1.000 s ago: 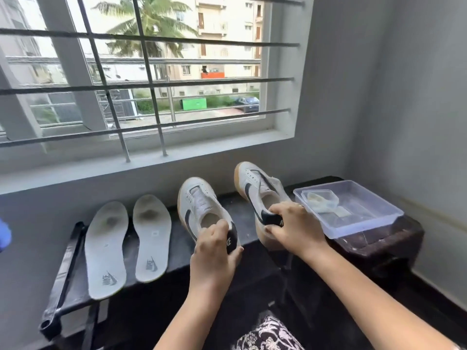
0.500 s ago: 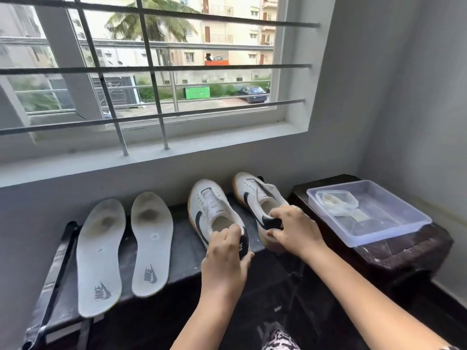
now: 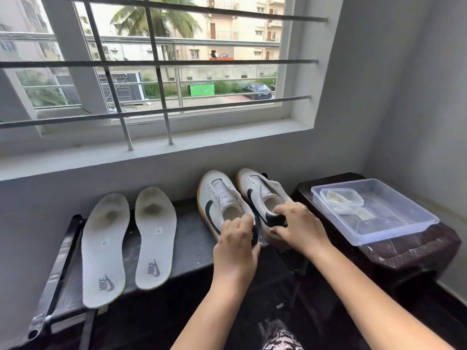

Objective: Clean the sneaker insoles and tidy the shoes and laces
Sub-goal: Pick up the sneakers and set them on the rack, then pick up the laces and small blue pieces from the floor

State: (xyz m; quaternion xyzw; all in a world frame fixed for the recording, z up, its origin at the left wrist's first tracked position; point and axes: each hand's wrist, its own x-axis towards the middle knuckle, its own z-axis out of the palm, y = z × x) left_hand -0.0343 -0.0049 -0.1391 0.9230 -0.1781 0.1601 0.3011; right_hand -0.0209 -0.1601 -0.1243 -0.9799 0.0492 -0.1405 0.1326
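Gripping heels: left hand [image 3: 236, 238] on left sneaker [image 3: 222, 203], right hand [image 3: 299, 227] on right sneaker [image 3: 262, 193]

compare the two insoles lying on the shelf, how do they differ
The left insole has a larger dark stain spread across its forefoot; the right insole has a smaller, more compact one. The left insole reaches nearer the camera, its heel overhanging the front edge of the black shelf; the right insole lies further back. Both are white, face up, toes toward the wall, each with a grey heel logo and a small label at mid-length.
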